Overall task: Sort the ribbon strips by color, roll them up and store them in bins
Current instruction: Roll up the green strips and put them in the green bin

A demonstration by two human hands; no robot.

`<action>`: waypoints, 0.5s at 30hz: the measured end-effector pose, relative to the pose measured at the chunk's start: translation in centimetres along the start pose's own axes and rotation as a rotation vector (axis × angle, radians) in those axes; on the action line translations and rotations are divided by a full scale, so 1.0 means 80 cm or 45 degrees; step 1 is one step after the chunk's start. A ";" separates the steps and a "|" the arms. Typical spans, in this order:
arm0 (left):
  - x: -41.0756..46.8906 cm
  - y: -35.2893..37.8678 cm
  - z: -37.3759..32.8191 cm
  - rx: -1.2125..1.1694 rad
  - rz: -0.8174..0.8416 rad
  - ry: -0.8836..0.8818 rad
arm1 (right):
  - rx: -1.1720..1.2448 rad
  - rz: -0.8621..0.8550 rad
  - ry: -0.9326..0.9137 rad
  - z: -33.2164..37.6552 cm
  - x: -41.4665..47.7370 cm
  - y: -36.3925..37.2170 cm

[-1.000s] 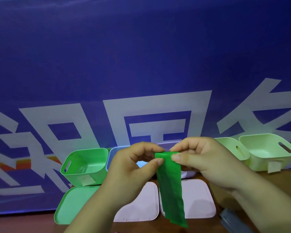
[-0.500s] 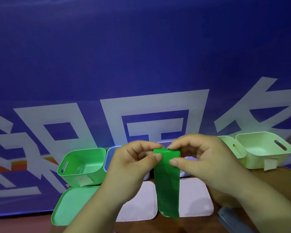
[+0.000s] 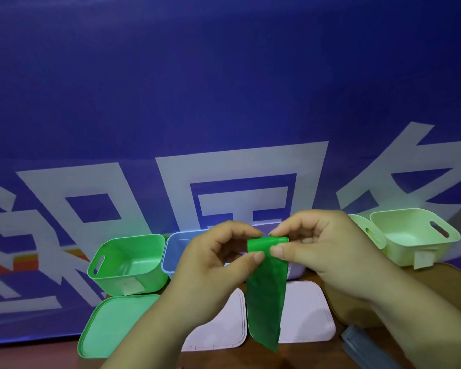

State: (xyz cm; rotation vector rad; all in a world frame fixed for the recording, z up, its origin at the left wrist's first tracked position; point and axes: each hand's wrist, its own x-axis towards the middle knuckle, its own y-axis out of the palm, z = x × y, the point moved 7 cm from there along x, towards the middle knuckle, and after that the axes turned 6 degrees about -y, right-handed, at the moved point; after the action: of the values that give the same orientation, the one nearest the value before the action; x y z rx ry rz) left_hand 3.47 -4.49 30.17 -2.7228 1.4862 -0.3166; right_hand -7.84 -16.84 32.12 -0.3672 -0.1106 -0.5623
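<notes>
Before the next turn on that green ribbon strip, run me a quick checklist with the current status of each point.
1. Grip: ok. Left hand and right hand both pinch the top of the green ribbon strip.
2. Roll started: ok. The top edge is folded over between the thumbs.
3. Tail free: ok. It hangs straight down, untangled.
4. Matching bin open: ok. The green bin stands uncovered, and the green lid lies flat in front of it.
5. Room in that bin: ok. Nothing is visible inside.
6. Roll tightness: cannot tell. The fingers hide it.
</notes>
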 end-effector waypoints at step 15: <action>0.001 -0.004 -0.008 -0.003 -0.101 0.041 | 0.299 0.108 0.233 -0.016 0.003 0.008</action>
State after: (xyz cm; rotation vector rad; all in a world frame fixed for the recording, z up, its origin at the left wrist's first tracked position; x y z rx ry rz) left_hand 3.68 -4.33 30.82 -2.7972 1.3887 -0.3625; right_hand -7.31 -16.93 30.74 -0.0909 0.0157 -0.4903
